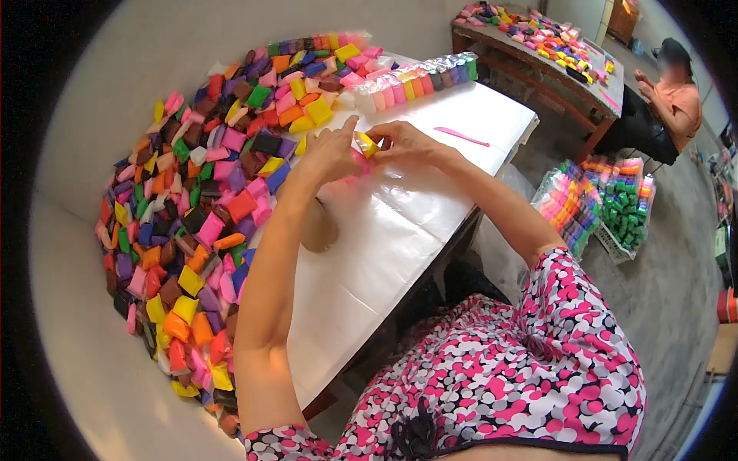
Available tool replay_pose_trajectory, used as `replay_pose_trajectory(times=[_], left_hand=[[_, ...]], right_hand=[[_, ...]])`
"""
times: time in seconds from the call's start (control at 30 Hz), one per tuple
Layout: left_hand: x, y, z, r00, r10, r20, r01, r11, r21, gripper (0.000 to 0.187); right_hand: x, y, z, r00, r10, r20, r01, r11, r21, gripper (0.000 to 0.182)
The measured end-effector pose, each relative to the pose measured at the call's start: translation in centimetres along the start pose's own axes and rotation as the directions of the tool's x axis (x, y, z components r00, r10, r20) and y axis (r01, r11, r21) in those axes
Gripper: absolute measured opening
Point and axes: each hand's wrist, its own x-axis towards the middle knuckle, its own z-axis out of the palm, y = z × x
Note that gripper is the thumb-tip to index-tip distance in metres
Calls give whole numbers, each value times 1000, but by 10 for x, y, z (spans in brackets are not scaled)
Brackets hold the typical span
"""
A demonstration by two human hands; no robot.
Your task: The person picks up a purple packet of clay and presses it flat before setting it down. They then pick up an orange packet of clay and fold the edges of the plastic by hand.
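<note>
Our left hand point(329, 157) and right hand point(406, 144) meet over the surface point(369, 253), right fingers pinching a yellow packet point(367, 144), bare sheet reaching the near edge; left grip unclear.

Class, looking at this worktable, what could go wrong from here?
The yellow packet could slip from the right hand and get lost among similar ones in the pile. The left arm, close beside that pile, might brush packets loose. The pink tool, lying loose near the right arm, could get knocked.
</note>
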Motion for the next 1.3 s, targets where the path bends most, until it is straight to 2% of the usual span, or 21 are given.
replay_pose_trajectory(times=[0.1,0.2,0.4,0.5,0.6,0.8,1.0,1.1,1.2,1.3], left_hand=[[2,-12,6,999,22,-47,-22,1000,11,105],[-4,-9,1,1000,-12,-12,12,1000,-2,104],[-15,-8,-1,996,-11,-86,8,999,-36,100],[-13,-11,5,992,15,-122,-23,998,-61,97],[-14,-13,8,989,34,-141,-47,995,-89,91],[-15,-10,13,981,65,-181,-85,991,-106,85],[-16,-12,19,967,73,-244,-83,996,-29,86],[-12,-24,24,952,122,-280,-136,990,-33,89],[-18,-26,19,940,130,-315,-154,987,-51,92],[-41,-7,-4,936,84,-341,-101,994,-33,84]], right_hand=[[-2,-7,-2,999,34,14,-33,997,-69,45],[-7,-13,-5,999,41,-29,-42,997,-59,46],[-7,-9,-11,999,33,25,-31,997,-77,47],[-5,-5,-12,997,-74,13,75,975,-208,47],[-4,-5,-10,997,-72,14,73,969,-235,47],[-1,-5,-1,997,-76,-35,69,984,-164,47],[-5,-15,1,999,10,-49,-20,978,-208,48],[-8,-22,0,994,85,-67,-96,980,-176,51],[-2,-3,-2,999,-19,-41,9,970,-242,55],[-2,-7,-4,1000,16,-17,-20,964,-266,56]])
